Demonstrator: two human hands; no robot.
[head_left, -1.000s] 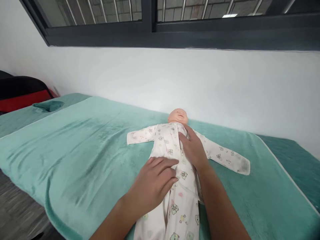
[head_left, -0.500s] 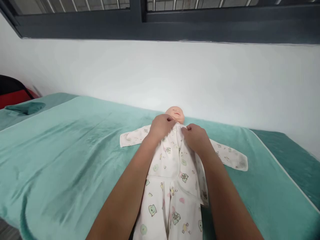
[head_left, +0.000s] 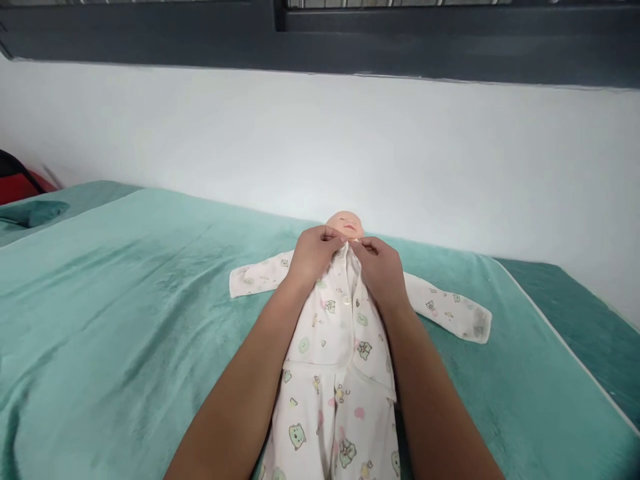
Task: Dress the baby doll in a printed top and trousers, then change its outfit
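Note:
A baby doll lies on its back, its head toward the wall. It wears a white long-sleeved baby shirt printed with green bears, and matching pants. My left hand pinches one front edge of the shirt at the neck. Close beside it, my right hand pinches the other front edge just under the doll's chin. Below my fingers the two front panels meet, with a small button visible at mid-chest. Both sleeves stretch out sideways on the sheet. My fingertips partly hide the collar.
A teal plush sheet covers the bed, with folds at the left. Behind the doll rises a white wall under a dark window frame. A red and black bag is at the far left, near a bunched teal cloth.
My right hand has moved inward and up to the neckline, bringing its shirt edge closer to my left hand. The shirt's right flap now lies nearer the body. The camera view has shifted slightly.

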